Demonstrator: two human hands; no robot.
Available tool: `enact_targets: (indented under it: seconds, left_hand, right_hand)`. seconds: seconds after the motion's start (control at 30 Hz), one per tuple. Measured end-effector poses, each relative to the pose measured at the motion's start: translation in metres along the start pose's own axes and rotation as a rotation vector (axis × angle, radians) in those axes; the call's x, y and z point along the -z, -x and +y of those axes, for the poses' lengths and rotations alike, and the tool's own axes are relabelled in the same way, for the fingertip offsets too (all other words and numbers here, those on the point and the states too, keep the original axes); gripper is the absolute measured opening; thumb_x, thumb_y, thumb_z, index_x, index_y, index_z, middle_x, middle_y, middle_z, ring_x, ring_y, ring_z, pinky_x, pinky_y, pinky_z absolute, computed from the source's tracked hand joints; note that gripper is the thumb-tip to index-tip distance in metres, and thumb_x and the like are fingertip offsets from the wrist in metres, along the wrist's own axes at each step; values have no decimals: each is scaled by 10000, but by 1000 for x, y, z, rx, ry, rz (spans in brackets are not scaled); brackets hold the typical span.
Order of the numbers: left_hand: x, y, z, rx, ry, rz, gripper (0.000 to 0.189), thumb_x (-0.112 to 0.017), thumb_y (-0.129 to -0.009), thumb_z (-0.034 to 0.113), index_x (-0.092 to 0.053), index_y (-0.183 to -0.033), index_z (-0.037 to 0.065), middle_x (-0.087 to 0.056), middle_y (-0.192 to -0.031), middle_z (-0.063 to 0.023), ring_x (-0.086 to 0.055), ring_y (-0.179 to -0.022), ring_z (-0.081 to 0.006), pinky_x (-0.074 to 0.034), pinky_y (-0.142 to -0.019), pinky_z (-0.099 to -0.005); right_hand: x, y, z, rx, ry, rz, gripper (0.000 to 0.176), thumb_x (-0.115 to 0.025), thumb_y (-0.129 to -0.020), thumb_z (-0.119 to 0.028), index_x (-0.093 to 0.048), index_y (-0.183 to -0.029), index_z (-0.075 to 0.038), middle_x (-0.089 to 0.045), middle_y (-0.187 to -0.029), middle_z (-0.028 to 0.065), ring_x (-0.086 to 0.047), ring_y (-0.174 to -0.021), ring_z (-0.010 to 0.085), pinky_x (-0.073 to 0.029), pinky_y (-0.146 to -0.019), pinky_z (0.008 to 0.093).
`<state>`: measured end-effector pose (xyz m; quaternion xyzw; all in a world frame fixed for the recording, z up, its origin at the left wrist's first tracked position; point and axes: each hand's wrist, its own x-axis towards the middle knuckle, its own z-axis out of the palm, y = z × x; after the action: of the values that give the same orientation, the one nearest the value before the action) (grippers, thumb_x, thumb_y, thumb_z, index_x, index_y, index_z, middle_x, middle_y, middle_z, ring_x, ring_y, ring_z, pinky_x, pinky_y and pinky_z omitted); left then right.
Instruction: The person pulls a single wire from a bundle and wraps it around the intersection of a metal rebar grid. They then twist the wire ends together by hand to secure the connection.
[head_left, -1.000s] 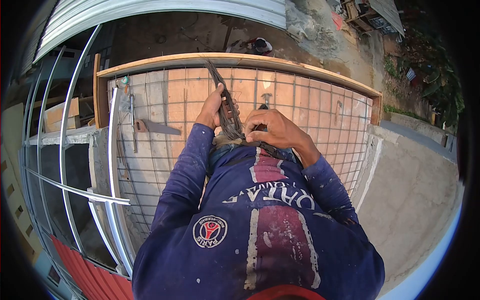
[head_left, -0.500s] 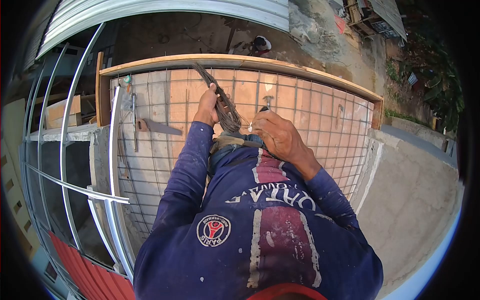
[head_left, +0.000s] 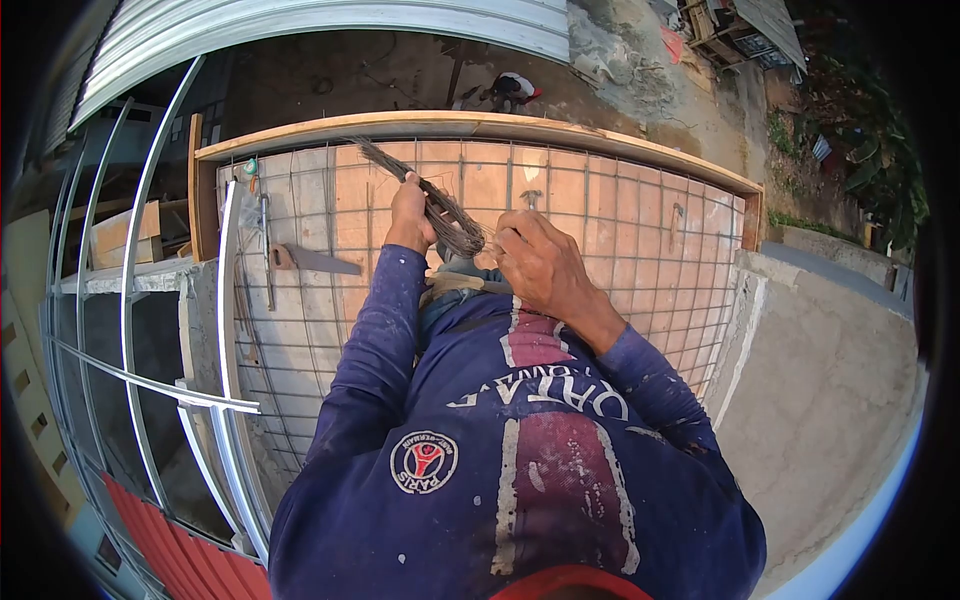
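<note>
My left hand (head_left: 408, 214) is closed around a bundle of dark tie wire (head_left: 452, 222). The bundle slants, its loose ends pointing up and left and its bent end down toward my right hand (head_left: 548, 268). The right fingers are pinched together at that bent end, on thin strands of the wire; the fingertips are partly hidden. Below both hands spreads a rebar mesh (head_left: 590, 240) over plywood panels. Just beyond my right hand shows the head of a hammer (head_left: 531, 197), its lower part hidden by the hand.
A handsaw (head_left: 310, 261) and a long metal bar (head_left: 267, 250) lie on the mesh at left. A wooden board (head_left: 480, 125) edges the far side, above a lower yard where another person (head_left: 514, 88) bends. Metal framing (head_left: 130, 300) stands left; a concrete slab (head_left: 820, 390) lies right.
The wire bundle has tilted further left at its loose end. My right hand has shifted slightly left and up, its fingers closing at the bent end. The person below has bent over.
</note>
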<state>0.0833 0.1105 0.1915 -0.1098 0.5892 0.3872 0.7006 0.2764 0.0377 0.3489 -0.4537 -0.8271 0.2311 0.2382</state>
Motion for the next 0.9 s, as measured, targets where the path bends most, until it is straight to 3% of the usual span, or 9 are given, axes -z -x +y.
enact_targets:
  seconds: [0.27, 0.33, 0.43, 0.5, 0.6, 0.7, 0.73, 0.83, 0.9]
  left_hand:
    - [16, -8, 28, -111, 70, 36, 438, -340, -1096, 433, -461, -1111, 12, -579, -889, -161, -617, -769, -296, -577, -745, -523]
    - [14, -3, 27, -135, 56, 41, 433, -345, -1096, 423, -459, -1119, 7, -583, -897, -159, -621, -778, -296, -577, -757, -527]
    - [26, -21, 35, -130, 32, 14, 431, -344, -1097, 426, -458, -1125, 11, -587, -902, -159, -623, -779, -300, -575, -758, -532]
    - [40, -37, 41, -103, 162, -30, 438, -341, -1097, 431, -457, -1119, 9, -588, -901, -162, -624, -779, -312, -571, -753, -541]
    - [65, -54, 54, -111, 241, 31, 455, -338, -1096, 439, -461, -1103, 1, -585, -894, -166, -623, -768, -326, -570, -735, -540]
    - [73, -46, 62, -179, 208, 111, 477, -335, -1095, 441, -463, -1075, -18, -581, -887, -173, -619, -751, -326, -569, -729, -545]
    - [75, -45, 62, -196, 196, 124, 480, -334, -1095, 440, -463, -1071, -22, -581, -887, -174, -619, -748, -325, -569, -734, -544]
    - [63, -29, 55, -170, 154, 83, 486, -331, -1096, 439, -469, -1069, -26, -583, -896, -180, -620, -752, -324, -572, -745, -537]
    - [51, -24, 47, -115, 151, 27, 444, -334, -1096, 424, -450, -1080, -4, -575, -867, -171, -612, -718, -309, -568, -704, -528]
  right_hand:
    - [39, 24, -11, -22, -49, -86, 174, -673, -855, -62, -581, -998, -21, -613, -955, 122, -641, -889, 311, -535, -755, 429]
    - [35, 24, -14, -275, -455, -119, 151, -658, -914, -83, -562, -1015, -23, -624, -862, 106, -628, -759, 266, -518, -718, 373]
    - [64, 26, -12, -430, -654, -297, 152, -640, -959, -116, -538, -1040, -37, -608, -786, 61, -574, -661, 183, -478, -657, 298]
    - [109, 46, -3, -644, -876, -152, 179, -646, -961, -138, -510, -1039, -52, -551, -738, 19, -531, -665, 110, -440, -615, 253]
    - [190, 79, 25, -487, -1142, 252, 180, -613, -960, -120, -440, -916, -97, -387, -610, -29, -314, -507, 65, -349, -480, 220]
    - [243, 94, 28, -383, -927, 579, 60, -569, -986, -89, -516, -971, -66, -408, -658, -29, -353, -555, 62, -363, -503, 213]
    - [238, 89, 29, -384, -932, 574, 60, -569, -986, -89, -516, -971, -66, -408, -658, -29, -353, -555, 62, -363, -503, 213]
    - [186, 50, 19, -415, -784, 389, 132, -550, -1002, -83, -647, -966, -1, -528, -750, 14, -421, -617, 72, -402, -578, 241]
    - [130, 13, 8, -503, -506, 48, 159, -587, -972, -70, -698, -1016, 35, -649, -816, 46, -566, -715, 99, -463, -634, 261]
